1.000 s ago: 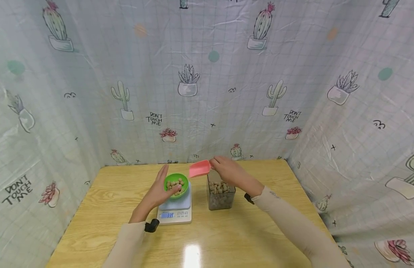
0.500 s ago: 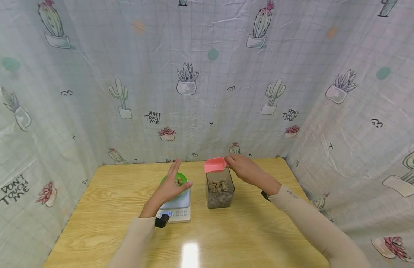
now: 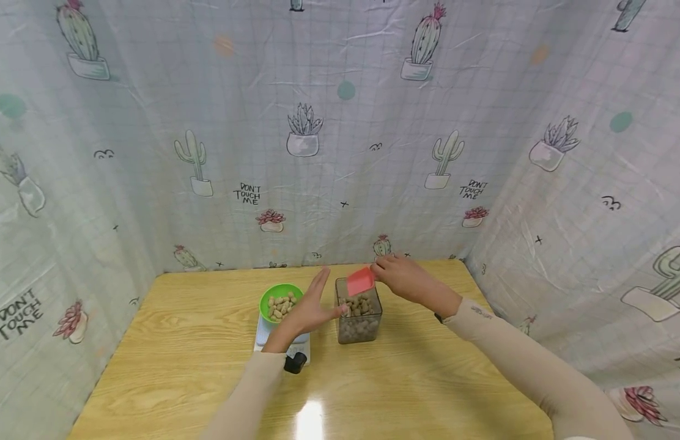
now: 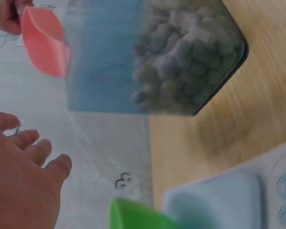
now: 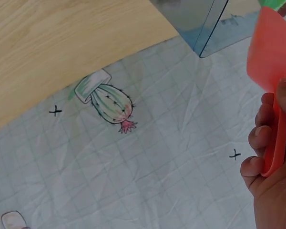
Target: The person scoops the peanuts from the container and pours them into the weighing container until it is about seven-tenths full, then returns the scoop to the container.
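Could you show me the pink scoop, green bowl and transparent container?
Pink scoop (image 5: 270, 51): right wrist view, on its scooping end.
Green bowl (image 3: 283, 289): head view, on its far inner wall.
Transparent container (image 4: 105, 64): left wrist view, on its side wall.

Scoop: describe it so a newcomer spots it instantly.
On the wooden table stands a see-through box of peanuts, right of a green bowl. At its mouth, the person's right hand grips the scoop. Unlike bowl and box, it is coral red with a handle.
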Action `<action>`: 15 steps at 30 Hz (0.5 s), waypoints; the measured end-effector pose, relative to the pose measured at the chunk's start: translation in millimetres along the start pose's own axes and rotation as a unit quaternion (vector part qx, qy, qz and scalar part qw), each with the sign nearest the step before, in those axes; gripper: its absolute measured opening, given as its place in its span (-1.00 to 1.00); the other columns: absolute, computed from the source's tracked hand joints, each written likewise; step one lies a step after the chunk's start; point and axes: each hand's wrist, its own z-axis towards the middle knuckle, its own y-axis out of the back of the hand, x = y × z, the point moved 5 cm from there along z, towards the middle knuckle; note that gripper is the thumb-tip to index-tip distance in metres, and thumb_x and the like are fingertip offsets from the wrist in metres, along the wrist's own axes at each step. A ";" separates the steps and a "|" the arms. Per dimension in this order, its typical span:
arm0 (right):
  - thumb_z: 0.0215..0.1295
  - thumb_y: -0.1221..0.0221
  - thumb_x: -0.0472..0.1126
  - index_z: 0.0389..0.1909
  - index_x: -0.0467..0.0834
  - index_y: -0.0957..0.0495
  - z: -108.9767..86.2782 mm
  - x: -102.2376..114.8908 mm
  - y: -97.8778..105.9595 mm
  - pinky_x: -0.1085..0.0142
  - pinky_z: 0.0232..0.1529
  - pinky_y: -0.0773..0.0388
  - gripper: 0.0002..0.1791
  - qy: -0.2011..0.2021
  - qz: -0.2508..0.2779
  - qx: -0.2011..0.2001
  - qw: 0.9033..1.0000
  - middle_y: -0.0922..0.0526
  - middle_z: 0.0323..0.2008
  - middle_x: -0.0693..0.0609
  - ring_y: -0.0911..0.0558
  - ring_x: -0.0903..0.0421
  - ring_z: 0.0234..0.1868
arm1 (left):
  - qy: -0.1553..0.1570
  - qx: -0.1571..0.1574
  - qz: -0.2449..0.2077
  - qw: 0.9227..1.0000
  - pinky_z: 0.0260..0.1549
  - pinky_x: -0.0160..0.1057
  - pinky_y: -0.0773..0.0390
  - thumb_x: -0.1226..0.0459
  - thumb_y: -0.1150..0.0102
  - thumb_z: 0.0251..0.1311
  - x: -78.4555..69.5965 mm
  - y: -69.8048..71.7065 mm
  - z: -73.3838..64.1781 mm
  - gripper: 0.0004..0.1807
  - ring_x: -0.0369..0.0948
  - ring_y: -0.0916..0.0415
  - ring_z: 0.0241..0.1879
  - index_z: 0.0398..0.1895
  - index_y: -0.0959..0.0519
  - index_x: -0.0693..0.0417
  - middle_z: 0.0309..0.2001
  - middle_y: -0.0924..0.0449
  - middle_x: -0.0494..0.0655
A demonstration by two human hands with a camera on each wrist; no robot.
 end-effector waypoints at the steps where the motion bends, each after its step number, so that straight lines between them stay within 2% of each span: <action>1: 0.41 -0.13 -0.09 -0.10 -0.09 -0.52 1.5 1.1 -0.3 0.20 -0.26 -0.49 -0.82 0.003 -0.008 0.004 1.000 -0.59 -0.25 0.05 -0.60 0.10 -0.23 | -0.001 0.004 0.003 1.000 0.34 0.25 -0.23 -0.21 -0.28 0.12 1.3 -4.6 2.2 0.17 0.11 0.11 0.55 0.60 0.30 -0.29 0.62 0.33 -0.09; 5: 0.38 -0.18 -0.17 -0.08 -0.09 -0.52 7.1 5.6 -5.0 0.20 -0.20 -0.52 -0.83 0.013 -0.041 0.033 0.999 -0.61 -0.21 0.05 -0.61 0.09 -0.16 | -0.005 0.017 0.007 1.000 0.35 0.20 -0.25 -0.32 -0.24 0.07 10.2 -21.2 11.2 0.23 0.08 0.14 0.56 0.60 0.31 -0.19 0.62 0.36 -0.06; 9: 0.37 -0.18 -0.21 -0.07 -0.10 -0.53 10.8 10.8 -14.1 0.21 -0.13 -0.56 -0.84 0.027 -0.052 0.047 0.997 -0.62 -0.19 0.05 -0.61 0.09 -0.13 | 0.010 0.026 -0.005 1.000 0.37 0.19 -0.23 -0.36 -0.22 0.03 19.4 -33.7 15.8 0.26 0.06 0.19 0.58 0.60 0.35 -0.24 0.62 0.40 -0.07; 15: 0.33 -0.23 -0.16 -0.05 -0.07 -0.55 12.4 17.0 -26.9 0.23 -0.08 -0.57 -0.79 0.050 -0.088 0.048 0.994 -0.62 -0.13 0.06 -0.61 0.11 -0.10 | 0.014 0.031 -0.009 0.999 0.38 0.18 -0.22 -0.35 -0.24 0.02 22.9 -41.4 19.3 0.28 0.07 0.16 0.57 0.59 0.38 -0.24 0.62 0.39 -0.04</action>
